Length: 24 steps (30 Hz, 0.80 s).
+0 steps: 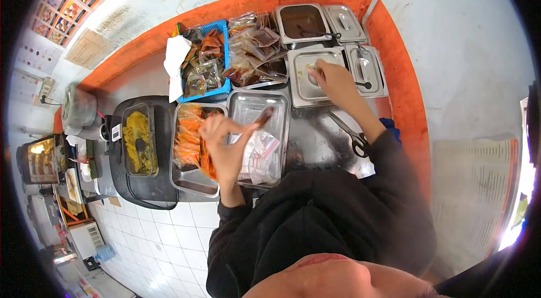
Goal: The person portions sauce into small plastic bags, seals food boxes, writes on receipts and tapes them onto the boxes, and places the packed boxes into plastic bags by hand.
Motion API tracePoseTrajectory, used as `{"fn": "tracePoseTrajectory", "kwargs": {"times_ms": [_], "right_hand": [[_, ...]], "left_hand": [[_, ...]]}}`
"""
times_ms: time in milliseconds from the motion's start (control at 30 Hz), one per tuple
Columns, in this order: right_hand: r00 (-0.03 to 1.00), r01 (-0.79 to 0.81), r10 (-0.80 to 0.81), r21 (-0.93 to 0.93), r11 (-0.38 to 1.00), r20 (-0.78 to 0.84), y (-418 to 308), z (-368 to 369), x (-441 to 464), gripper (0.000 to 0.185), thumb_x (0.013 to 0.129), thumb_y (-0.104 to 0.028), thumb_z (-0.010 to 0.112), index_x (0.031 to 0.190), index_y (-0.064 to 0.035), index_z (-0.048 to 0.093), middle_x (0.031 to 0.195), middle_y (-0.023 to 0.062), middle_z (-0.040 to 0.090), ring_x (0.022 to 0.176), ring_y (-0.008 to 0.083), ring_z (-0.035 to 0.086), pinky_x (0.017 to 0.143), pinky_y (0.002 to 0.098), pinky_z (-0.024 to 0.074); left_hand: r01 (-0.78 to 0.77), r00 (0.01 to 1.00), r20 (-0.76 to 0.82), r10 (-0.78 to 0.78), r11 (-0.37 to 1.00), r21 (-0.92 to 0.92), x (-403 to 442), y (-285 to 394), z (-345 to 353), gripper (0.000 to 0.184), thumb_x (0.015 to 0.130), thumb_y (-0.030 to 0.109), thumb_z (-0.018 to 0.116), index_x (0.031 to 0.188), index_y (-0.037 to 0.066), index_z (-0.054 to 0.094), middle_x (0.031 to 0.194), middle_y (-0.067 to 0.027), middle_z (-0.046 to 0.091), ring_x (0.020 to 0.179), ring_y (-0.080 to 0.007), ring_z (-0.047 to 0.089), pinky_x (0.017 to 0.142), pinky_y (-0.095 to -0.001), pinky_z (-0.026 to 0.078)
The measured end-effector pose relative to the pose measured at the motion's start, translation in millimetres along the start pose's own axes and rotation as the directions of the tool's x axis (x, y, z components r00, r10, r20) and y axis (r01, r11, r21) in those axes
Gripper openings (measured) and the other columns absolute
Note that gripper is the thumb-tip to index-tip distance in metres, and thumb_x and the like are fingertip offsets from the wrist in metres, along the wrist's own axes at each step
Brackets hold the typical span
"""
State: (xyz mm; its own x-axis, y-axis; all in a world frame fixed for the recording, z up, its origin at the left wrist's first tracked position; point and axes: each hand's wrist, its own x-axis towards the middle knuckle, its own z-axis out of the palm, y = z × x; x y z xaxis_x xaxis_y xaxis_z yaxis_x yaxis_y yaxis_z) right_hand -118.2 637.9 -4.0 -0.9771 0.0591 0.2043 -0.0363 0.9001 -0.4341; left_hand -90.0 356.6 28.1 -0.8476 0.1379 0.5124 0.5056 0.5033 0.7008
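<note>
My left hand (224,143) is above the edge between two metal trays, its thumb and fingers pinching a small bag with dark red contents (263,118). Below that bag, a metal tray (287,129) holds clear, empty-looking plastic bags (259,157). Orange packets (187,140) fill the tray to the left. My right hand (332,81) is over the lidded metal container (301,89), its fingers closed round something I cannot make out near the lid. Scissors (356,137) lie on the metal table, below my right forearm.
A blue basket (207,97) of packets and a pile of sauce bags (253,50) stand at the back. Beside them are an open sauce container (304,19) and lidded containers (366,70). A box of yellow food (140,140) sits at the left.
</note>
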Motion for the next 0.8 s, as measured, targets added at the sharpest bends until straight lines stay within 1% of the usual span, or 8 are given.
{"fn": "tracePoseTrajectory", "kwargs": {"times_ms": [67, 133, 167, 300, 367, 433, 600, 800], "right_hand": [[0.998, -0.054, 0.056, -0.086, 0.995, 0.022, 23, 31, 12, 0.021, 0.085, -0.022, 0.057, 0.091, -0.0021, 0.053, 0.073, 0.0158, 0.062, 0.07, 0.0332, 0.062, 0.061, 0.046, 0.0464], [0.998, -0.058, 0.054, -0.336, 0.94, -0.022, 41, 65, 18, 0.029, 0.081, -0.014, 0.056, 0.107, -0.0007, 0.05, 0.072, 0.0191, 0.063, 0.07, 0.0356, 0.064, 0.062, 0.0474, 0.0495], [0.997, -0.077, 0.079, -0.288, 0.955, -0.006, 42, 72, 23, 0.041, 0.078, -0.011, 0.055, 0.116, 0.0021, 0.046, 0.07, 0.0213, 0.063, 0.067, 0.0367, 0.064, 0.062, 0.0488, 0.05], [0.996, -0.062, 0.042, -0.303, 0.951, -0.073, 30, 66, 22, 0.042, 0.08, -0.015, 0.054, 0.119, -0.0009, 0.046, 0.072, 0.0211, 0.063, 0.066, 0.0378, 0.063, 0.062, 0.0508, 0.049], [0.99, -0.131, 0.114, -0.254, 0.958, -0.082, 20, 45, 36, 0.041, 0.081, -0.016, 0.052, 0.119, -0.005, 0.046, 0.072, 0.0201, 0.063, 0.067, 0.039, 0.062, 0.062, 0.052, 0.0479], [0.958, 0.014, -0.069, -0.192, 0.981, -0.279, 22, 31, 64, 0.037, 0.08, -0.014, 0.051, 0.116, -0.0066, 0.047, 0.069, 0.0189, 0.06, 0.068, 0.0381, 0.06, 0.063, 0.0511, 0.0471], [0.977, 0.079, -0.146, -0.368, 0.927, -0.158, 54, 41, 171, 0.044, 0.08, -0.013, 0.054, 0.122, -0.0059, 0.046, 0.077, 0.0211, 0.064, 0.075, 0.0377, 0.063, 0.065, 0.0498, 0.0488], [0.985, 0.047, -0.1, -0.332, 0.942, -0.144, 100, 106, 213, 0.043, 0.083, -0.015, 0.052, 0.124, -0.0063, 0.046, 0.082, 0.0221, 0.065, 0.078, 0.0393, 0.063, 0.067, 0.0513, 0.0486]], "left_hand": [[-0.003, 0.999, -0.046, 0.007, 0.996, 0.087, -11, 0, -21, 0.025, 0.062, 0.008, 0.082, 0.064, 0.009, 0.057, 0.066, 0.0012, 0.052, 0.072, -0.0172, 0.048, 0.081, -0.0326, 0.027], [-0.001, 0.995, -0.095, 0.018, 0.985, 0.175, -22, 2, -40, 0.026, 0.061, 0.006, 0.082, 0.064, 0.009, 0.057, 0.066, 0.0011, 0.052, 0.071, -0.0171, 0.047, 0.08, -0.0324, 0.028], [0.027, 0.991, -0.136, 0.003, 0.975, 0.221, -30, 3, -47, 0.026, 0.062, 0.006, 0.082, 0.064, 0.008, 0.056, 0.066, 0.001, 0.052, 0.071, -0.0167, 0.047, 0.081, -0.0324, 0.028], [0.156, 0.964, -0.253, -0.078, 0.94, 0.302, -70, -9, -76, 0.027, 0.065, 0.006, 0.08, 0.063, 0.009, 0.054, 0.066, 0.0006, 0.051, 0.073, -0.016, 0.047, 0.084, -0.0325, 0.028], [0.212, 0.944, -0.313, -0.102, 0.915, 0.342, -81, -10, -86, 0.029, 0.067, 0.005, 0.079, 0.063, 0.009, 0.051, 0.068, 0.0019, 0.05, 0.074, -0.0151, 0.045, 0.082, -0.0325, 0.027], [0.239, 0.936, -0.331, -0.121, 0.908, 0.343, -87, -6, -94, 0.029, 0.068, 0.005, 0.078, 0.063, 0.009, 0.05, 0.068, 0.0023, 0.05, 0.073, -0.0149, 0.045, 0.082, -0.0325, 0.027], [0.267, 0.934, -0.337, -0.122, 0.863, 0.428, -103, 7, -115, 0.025, 0.069, 0.004, 0.077, 0.068, 0.007, 0.053, 0.071, 0.0001, 0.049, 0.075, -0.0167, 0.044, 0.083, -0.0301, 0.027], [0.435, 0.879, -0.42, -0.226, 0.741, 0.511, -133, 20, -144, 0.029, 0.066, 0.002, 0.078, 0.066, 0.008, 0.049, 0.068, -0.0006, 0.045, 0.076, -0.0173, 0.043, 0.083, -0.0312, 0.027]]}}
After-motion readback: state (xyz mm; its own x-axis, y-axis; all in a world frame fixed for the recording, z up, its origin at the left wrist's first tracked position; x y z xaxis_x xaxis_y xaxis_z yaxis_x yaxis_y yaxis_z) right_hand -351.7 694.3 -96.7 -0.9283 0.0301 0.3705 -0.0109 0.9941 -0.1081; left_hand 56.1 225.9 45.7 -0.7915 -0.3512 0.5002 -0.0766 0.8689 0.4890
